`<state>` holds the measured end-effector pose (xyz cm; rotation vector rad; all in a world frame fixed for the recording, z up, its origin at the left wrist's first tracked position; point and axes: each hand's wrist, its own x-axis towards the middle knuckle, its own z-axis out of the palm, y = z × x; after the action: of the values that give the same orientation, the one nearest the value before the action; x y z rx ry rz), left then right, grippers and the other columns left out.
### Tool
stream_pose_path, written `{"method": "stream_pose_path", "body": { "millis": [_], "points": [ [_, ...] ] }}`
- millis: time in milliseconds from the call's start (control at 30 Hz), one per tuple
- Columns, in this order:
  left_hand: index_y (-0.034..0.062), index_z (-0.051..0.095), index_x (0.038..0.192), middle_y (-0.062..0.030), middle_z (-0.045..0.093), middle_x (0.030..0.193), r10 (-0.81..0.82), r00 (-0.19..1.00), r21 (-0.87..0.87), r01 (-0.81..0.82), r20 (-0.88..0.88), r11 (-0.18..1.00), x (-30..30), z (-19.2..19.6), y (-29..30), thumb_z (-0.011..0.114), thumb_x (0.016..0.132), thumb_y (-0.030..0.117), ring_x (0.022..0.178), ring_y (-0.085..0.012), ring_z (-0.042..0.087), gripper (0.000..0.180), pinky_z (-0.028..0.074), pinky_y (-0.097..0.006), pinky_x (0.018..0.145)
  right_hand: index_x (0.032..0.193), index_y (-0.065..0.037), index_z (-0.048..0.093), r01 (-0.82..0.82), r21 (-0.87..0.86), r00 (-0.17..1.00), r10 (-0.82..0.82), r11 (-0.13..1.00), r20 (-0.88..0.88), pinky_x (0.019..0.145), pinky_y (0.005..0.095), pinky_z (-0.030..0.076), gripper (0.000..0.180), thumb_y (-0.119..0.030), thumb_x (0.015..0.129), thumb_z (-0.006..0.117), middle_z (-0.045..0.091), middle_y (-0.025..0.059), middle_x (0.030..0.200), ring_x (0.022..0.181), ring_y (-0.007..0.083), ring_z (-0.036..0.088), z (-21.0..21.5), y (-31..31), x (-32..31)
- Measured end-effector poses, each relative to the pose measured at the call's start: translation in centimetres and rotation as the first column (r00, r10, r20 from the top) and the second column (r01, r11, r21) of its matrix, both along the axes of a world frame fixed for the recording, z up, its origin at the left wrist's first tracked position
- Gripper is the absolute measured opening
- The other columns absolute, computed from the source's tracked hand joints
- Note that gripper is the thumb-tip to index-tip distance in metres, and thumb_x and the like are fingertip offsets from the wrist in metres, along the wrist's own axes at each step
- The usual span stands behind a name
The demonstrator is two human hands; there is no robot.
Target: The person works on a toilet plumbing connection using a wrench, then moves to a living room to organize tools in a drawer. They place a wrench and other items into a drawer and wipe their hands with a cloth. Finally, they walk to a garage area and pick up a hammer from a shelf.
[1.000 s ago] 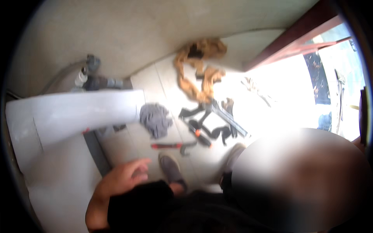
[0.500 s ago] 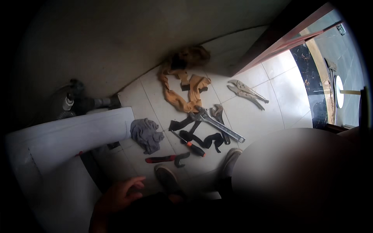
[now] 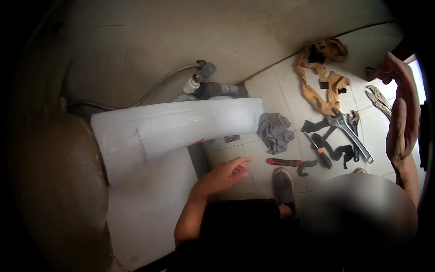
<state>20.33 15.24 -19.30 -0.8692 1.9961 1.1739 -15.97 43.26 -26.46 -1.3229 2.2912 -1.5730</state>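
My left hand (image 3: 225,173) hovers low over the tiled floor (image 3: 272,88), fingers loosely apart and holding nothing. It sits beside the white ceramic fixture (image 3: 172,129) and a little left of a red-handled wrench (image 3: 290,163). My right hand (image 3: 399,106) is raised at the right edge, palm flat and fingers extended, empty, above a long silver pipe wrench (image 3: 351,133). A grey rag (image 3: 274,131) lies between the fixture and the tools.
A braided hose and grey valve (image 3: 206,72) run along the wall behind the fixture. A tan cloth (image 3: 322,84), a red-handled screwdriver (image 3: 319,152), black straps and locking pliers (image 3: 379,99) lie on the floor. My shoe (image 3: 283,186) stands near the wrench.
The view has swung left and brightened. My left hand has risen further from the lower edge toward the floor tools. My right hand has come up into sight at the right edge.
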Motion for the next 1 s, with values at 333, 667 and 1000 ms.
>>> {"method": "stream_pose_path", "body": {
  "millis": [333,667,1000],
  "points": [
    [0.0083,0.061,0.128,-0.0114,0.067,0.114,0.540,0.306,-0.215,-0.950,-0.784,0.226,15.2,6.9,-17.2,0.059,0.101,0.017,0.079,-0.0166,0.063,0.028,0.051,-0.031,0.064,0.108,0.001,0.065,-0.483,0.433,0.858,0.511,0.761,0.058,0.088,0.0445,0.051,0.038,-0.001,0.071,0.072,0.062,0.0184,0.099,0.097,0.0379,0.062,-20.8,-6.0,4.7],
    [0.0174,0.051,0.144,-0.0064,0.049,0.145,0.320,0.117,0.180,-0.628,-0.940,0.757,7.1,17.6,-28.4,0.058,0.103,0.026,0.121,-0.0200,0.049,0.043,0.037,-0.038,0.101,0.102,-0.003,0.067,-0.445,0.336,0.877,0.479,0.830,-0.022,0.088,0.0416,0.050,0.025,-0.009,0.078,0.070,0.061,0.0139,0.099,0.099,0.0342,0.060,-26.0,-7.5,6.5],
    [0.0239,0.051,0.147,0.0018,0.048,0.152,0.416,0.135,0.426,0.061,-0.899,0.902,-6.3,21.9,-31.0,0.072,0.093,0.034,0.134,-0.0191,0.047,0.059,0.032,-0.041,0.116,0.118,-0.012,0.069,-0.456,0.300,0.831,0.522,0.838,-0.194,0.075,0.0418,0.056,0.027,-0.017,0.092,0.064,0.069,0.0084,0.113,0.091,0.0288,0.067,-25.9,-8.4,4.8]
  ]
}}
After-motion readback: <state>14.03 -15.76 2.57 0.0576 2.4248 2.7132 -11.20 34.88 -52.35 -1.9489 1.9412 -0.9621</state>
